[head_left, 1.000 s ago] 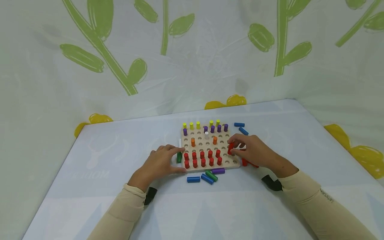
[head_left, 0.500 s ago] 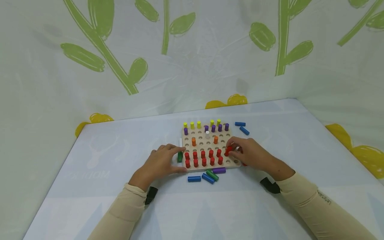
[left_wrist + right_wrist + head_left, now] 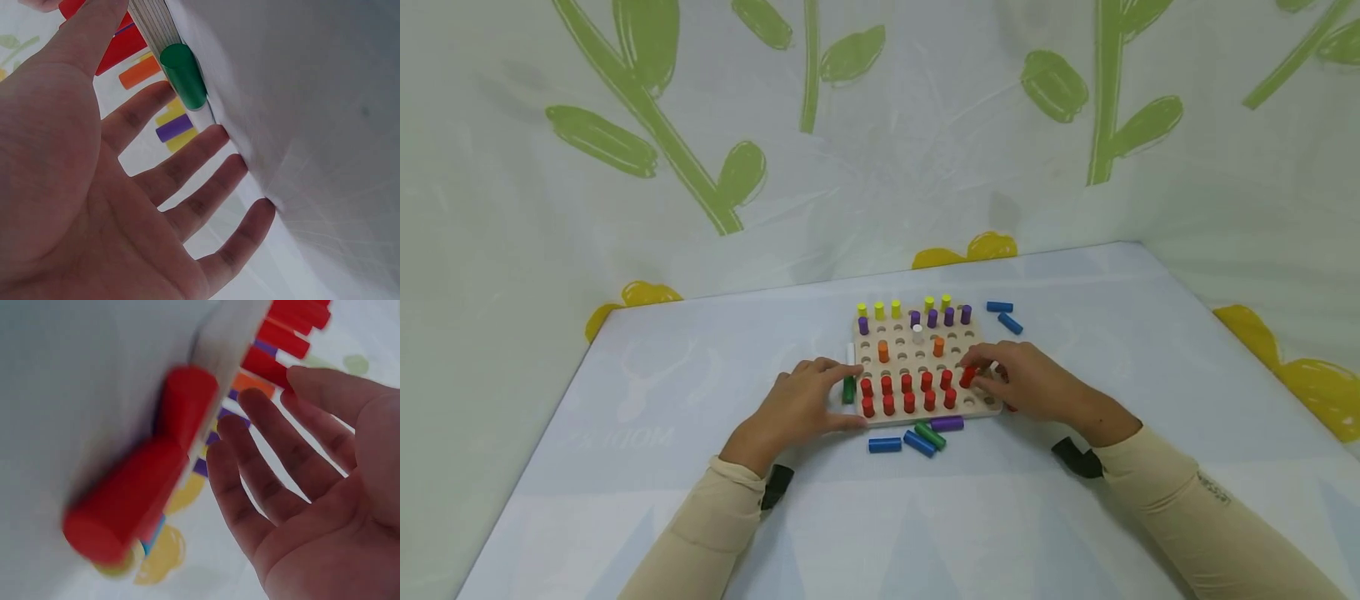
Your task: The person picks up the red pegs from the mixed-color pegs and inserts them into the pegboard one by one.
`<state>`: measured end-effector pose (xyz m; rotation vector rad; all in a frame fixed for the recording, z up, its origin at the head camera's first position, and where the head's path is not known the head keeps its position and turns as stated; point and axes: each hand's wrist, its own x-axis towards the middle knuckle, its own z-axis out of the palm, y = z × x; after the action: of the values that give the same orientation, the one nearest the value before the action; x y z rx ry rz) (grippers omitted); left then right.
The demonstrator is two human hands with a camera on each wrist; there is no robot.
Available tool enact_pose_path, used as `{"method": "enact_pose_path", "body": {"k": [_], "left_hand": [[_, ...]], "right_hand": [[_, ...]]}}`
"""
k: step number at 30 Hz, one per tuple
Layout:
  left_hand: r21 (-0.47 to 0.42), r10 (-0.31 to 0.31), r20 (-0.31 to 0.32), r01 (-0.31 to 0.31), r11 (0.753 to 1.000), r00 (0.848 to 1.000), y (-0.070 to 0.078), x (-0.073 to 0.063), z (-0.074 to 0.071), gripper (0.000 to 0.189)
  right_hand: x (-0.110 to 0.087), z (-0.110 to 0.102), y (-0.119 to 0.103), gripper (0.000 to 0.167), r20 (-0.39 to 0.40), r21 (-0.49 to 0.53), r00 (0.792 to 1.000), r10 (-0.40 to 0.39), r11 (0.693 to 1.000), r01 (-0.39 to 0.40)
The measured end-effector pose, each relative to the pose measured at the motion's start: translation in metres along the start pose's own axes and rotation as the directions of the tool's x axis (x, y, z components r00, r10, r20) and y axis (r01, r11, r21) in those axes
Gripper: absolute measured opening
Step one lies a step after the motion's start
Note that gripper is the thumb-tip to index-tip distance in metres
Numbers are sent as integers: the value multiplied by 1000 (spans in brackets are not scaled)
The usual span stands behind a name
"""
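A wooden pegboard (image 3: 925,417) lies on the table, with yellow, purple, white, orange and red pegs standing in its holes. My right hand (image 3: 1033,382) pinches a red peg (image 3: 967,377) between thumb and fingers. That peg stands upright at the right end of the farther red row; its base is hidden. In the right wrist view, the thumb touches the end of this red peg (image 3: 265,367). My left hand (image 3: 797,406) touches the board's left edge with thumb and index finger, the other fingers loosely extended. A green peg (image 3: 184,76) lies beside that edge.
Blue pegs (image 3: 884,445), a green peg (image 3: 929,436) and a purple peg (image 3: 947,424) lie before the board. Two blue pegs (image 3: 1010,323) lie at its far right. Loose red pegs (image 3: 119,500) lie along its right side. A white peg (image 3: 851,354) is at the left.
My right hand has moved left over the board with the red peg, which was tilted and now stands upright in line with the red row. My left hand has stayed put.
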<state>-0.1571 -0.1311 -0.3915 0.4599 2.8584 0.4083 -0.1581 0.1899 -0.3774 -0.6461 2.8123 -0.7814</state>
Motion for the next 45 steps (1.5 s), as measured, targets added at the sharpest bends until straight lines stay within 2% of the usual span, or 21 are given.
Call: {"method": "enact_pose_path", "body": {"k": [3,7,13,18,26,35,45], "left_hand": [[3,5,0,-5,1000,1000,1,1,-1,82],[12,-2,9,2,1000,1000,1,1,-1,83],[6,-5,2,5,1000,1000,1,0,-1,82],[7,0,0,0,1000,1000,1,0,-1,82],[10,3,-2,-3,1000,1000,1,-1,-1,81],[15,4,-1,-4,1000,1000,1,0,0,82],[1,-2,-2,2,1000,1000,2,-1,0,82]], "right_hand": [[-2,-7,4,30,-30,-14,1000,-4,1000,3],[-4,-18,12,26,-54,-33,999,3,999,-5],[-5,-27,27,26,-3,-77,998,69,995,-69],[-3,-26,38,25,55,-117,995,89,990,-82],[1,-21,46,26,92,-129,990,104,987,-91],[4,-15,52,23,85,-158,993,84,985,-70],[2,-16,45,21,75,-173,991,115,980,-101]]}}
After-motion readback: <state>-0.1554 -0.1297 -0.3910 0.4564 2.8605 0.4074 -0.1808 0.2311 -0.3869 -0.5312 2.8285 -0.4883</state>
